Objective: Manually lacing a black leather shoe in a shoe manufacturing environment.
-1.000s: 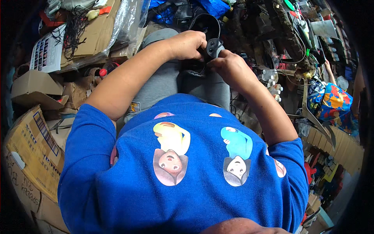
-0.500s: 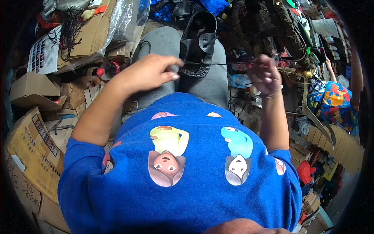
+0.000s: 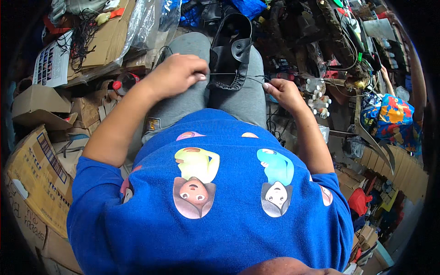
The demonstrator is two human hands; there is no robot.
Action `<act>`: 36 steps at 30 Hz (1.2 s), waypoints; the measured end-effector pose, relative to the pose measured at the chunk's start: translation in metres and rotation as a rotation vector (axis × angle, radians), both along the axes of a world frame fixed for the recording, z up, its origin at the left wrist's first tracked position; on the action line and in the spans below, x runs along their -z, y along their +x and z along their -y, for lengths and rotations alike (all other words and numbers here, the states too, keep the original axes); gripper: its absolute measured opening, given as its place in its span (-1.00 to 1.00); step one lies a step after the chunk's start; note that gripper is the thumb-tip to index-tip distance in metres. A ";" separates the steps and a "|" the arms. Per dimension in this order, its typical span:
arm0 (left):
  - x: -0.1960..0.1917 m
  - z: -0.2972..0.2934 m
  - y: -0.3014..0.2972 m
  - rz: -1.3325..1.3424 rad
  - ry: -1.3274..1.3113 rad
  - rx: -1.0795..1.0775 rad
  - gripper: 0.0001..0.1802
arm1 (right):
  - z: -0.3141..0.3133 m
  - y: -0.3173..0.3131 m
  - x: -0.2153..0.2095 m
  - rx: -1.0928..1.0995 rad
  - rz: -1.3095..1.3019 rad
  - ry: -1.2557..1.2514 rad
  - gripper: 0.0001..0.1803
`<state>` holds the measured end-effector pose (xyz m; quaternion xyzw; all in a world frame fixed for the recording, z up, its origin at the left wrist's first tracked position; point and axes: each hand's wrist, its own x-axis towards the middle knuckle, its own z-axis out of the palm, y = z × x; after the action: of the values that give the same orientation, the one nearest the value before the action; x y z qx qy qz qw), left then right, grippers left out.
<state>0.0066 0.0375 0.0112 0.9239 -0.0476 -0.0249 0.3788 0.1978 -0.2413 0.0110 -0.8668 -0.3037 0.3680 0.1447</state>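
Shoe (image 3: 231,50) between hands (on lap).

The left hand (image 3: 176,73) curls inward, hiding its fingertips and whatever they pinch. The thin thread (image 3: 238,75) running to the right hand (image 3: 282,91) is too fine to follow into either grip. The black shoe (image 3: 231,50) hides its sole against the lap. Clutter beyond blurs together.

Black shoe (image 3: 231,52) rests on grey-trousered lap (image 3: 192,98); left hand (image 3: 176,73) and right hand (image 3: 282,91) each pinch a dark thread (image 3: 247,77) stretched across it, cardboard boxes (image 3: 36,178) at left.
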 end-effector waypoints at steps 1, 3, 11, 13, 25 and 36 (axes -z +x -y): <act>-0.002 -0.006 -0.005 -0.053 -0.112 -0.061 -0.83 | 0.004 0.000 0.008 0.013 0.020 0.045 -0.59; -0.005 -0.028 -0.017 -0.175 0.001 -0.138 -0.76 | 0.012 -0.003 0.020 0.021 0.084 0.158 -0.59; -0.020 -0.002 0.013 0.138 -1.193 -0.439 -0.52 | 0.013 -0.006 0.039 -0.006 0.127 0.225 -0.55; -0.020 0.011 0.025 0.084 -1.839 -0.365 -0.53 | 0.012 -0.009 0.036 -0.017 0.144 0.229 -0.55; 0.024 -0.051 0.010 -0.067 -1.418 -0.549 -0.50 | 0.056 -0.011 0.040 0.197 -0.013 0.279 -0.64; 0.014 0.009 0.061 0.094 -0.146 -0.243 -0.26 | -0.025 0.009 -0.027 0.033 0.039 0.492 -0.66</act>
<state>0.0678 0.0287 -0.0031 0.8931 0.0450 0.0680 0.4425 0.2067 -0.2168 0.0378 -0.8173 -0.3727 0.2638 0.3514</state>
